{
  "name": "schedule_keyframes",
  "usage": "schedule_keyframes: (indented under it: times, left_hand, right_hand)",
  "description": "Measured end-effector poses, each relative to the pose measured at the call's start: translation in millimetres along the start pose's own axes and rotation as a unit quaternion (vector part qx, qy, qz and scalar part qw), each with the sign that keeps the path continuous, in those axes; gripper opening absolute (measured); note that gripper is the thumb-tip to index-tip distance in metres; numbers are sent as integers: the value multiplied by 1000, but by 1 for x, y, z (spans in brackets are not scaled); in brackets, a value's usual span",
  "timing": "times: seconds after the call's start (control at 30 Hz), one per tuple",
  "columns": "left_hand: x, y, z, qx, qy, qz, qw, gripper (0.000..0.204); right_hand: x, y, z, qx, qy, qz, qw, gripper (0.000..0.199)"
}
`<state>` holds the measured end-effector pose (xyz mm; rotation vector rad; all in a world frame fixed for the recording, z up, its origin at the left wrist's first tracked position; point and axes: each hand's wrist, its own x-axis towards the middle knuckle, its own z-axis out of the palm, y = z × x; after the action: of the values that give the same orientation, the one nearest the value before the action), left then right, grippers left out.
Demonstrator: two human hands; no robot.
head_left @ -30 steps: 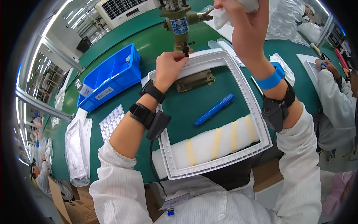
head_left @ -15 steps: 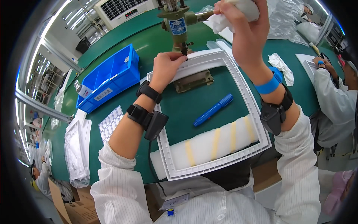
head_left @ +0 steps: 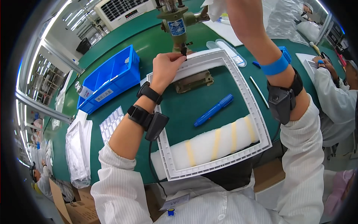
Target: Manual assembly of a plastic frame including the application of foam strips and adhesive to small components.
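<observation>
Under green metal press (head_left: 179,39) | L hand (head_left: 167,67) fingers pressed together; R hand (head_left: 244,16) cropped, can't tell | poss. pinch if black ram (head_left: 184,49) drops

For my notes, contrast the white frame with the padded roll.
The frame is an open rectangle; the roll is a long strip. The frame has ribbed edges; the roll has yellow bands. The frame lies on top; the roll is partly beneath. Both are mainly white.
</observation>
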<state>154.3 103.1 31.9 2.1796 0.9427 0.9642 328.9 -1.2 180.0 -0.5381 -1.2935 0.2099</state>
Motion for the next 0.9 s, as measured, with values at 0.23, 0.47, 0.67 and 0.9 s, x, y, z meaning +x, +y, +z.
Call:
schedule_keyframes:
  times: [0.23,0.47,0.67,0.9]
  left_hand:
    - [1,0,1,3,1,-8,1000,33]
    - [0,1,0,-3,-7,-13,1000,33]
    - [0,2,1,1,-5,-6,1000,33]
    - [0,-1,2,-8,14,13,1000,29]
  right_hand:
    - [2,0,0,-1,0,-4,1000,16]
    - [-4,-1,-2,-6,0,25,1000,17]
    - [-3,6,-5,17,-16,-27,999,18]
    - [-3,4,-3,20,-11,-7,1000,17]
